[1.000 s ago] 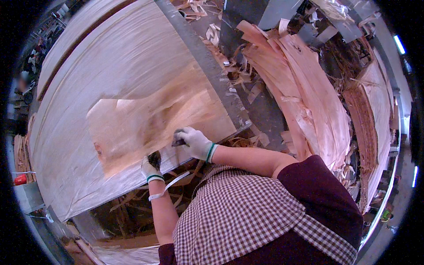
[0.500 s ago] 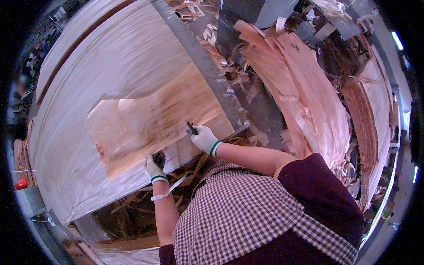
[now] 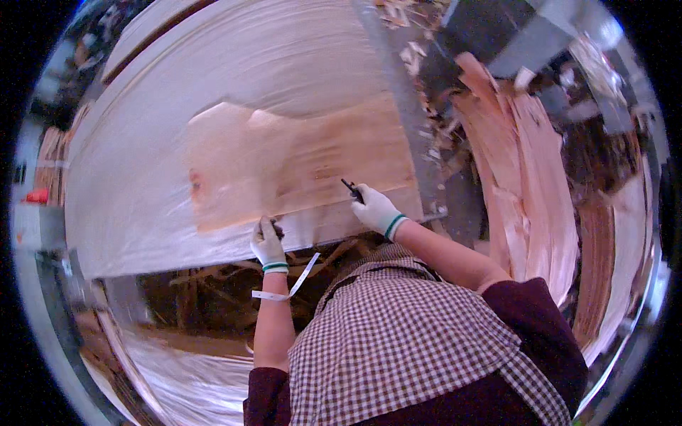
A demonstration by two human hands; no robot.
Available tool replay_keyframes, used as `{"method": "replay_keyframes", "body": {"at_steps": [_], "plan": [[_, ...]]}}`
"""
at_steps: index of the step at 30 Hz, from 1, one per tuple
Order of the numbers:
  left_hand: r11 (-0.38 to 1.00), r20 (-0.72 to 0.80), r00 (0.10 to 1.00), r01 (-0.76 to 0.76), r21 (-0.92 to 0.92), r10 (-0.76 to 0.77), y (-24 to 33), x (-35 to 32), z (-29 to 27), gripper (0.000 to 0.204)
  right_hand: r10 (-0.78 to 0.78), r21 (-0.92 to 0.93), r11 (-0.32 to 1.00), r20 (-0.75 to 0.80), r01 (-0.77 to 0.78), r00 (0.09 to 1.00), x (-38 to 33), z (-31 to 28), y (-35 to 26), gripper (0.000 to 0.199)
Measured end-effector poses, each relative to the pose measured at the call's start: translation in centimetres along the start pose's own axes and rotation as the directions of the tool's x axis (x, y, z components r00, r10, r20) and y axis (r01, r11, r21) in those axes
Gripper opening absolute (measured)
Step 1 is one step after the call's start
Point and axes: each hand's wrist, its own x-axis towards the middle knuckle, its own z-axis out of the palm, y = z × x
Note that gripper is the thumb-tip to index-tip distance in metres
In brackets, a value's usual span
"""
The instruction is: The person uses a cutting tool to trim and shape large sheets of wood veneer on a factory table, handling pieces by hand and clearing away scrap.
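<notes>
My right hand [image 3: 376, 211], in a white glove with a green cuff, is closed around a slim black hand tool [image 3: 351, 189] that looks like a knife. The tool points up and left above an orange-tan wood veneer sheet [image 3: 249, 167] with an uneven far edge. My left hand [image 3: 268, 243], gloved alike, is curled at the sheet's near edge; something dark shows by its fingers, too small to name. Beneath the veneer sheet spreads a broad pale veneer surface [image 3: 128, 177]. A white strip [image 3: 307, 273] hangs around my left wrist.
Long pinkish veneer strips [image 3: 529, 177] lie in a heap to the right. A grey edge [image 3: 405, 92] borders the pale surface on that side, with wood scraps [image 3: 440, 121] beyond it. More scraps [image 3: 206, 298] lie below the near edge.
The view has turned, so the veneer and both hands appear farther right. My right hand still grips the tool; my left hand stays by the near edge, its fingers more visibly curled.
</notes>
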Motion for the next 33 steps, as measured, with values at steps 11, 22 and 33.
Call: {"method": "replay_keyframes", "body": {"at_steps": [11, 22, 33], "plan": [[0.454, 0.021, 0.911, -0.225, 0.862, 0.411, -1.6, 9.0, -0.6, 0.062, -0.275, -0.42, 0.792, 0.402, 0.443, 0.873, 9.7, 11.6, -12.6, 0.026], [0.499, -0.017, 0.884, -0.248, 0.831, 0.468, -1.8, 10.1, 0.2, 0.053, -0.019, -0.518, 0.816, 0.417, 0.254, 0.909, 12.1, 14.1, -11.1, 0.033], [0.276, 0.37, 0.812, -0.521, 0.808, 0.451, -1.3, 7.1, 3.4, 0.062, 0.054, -0.579, 0.741, 0.554, 0.339, 0.831, 5.2, 1.3, -6.4, 0.024]]}}
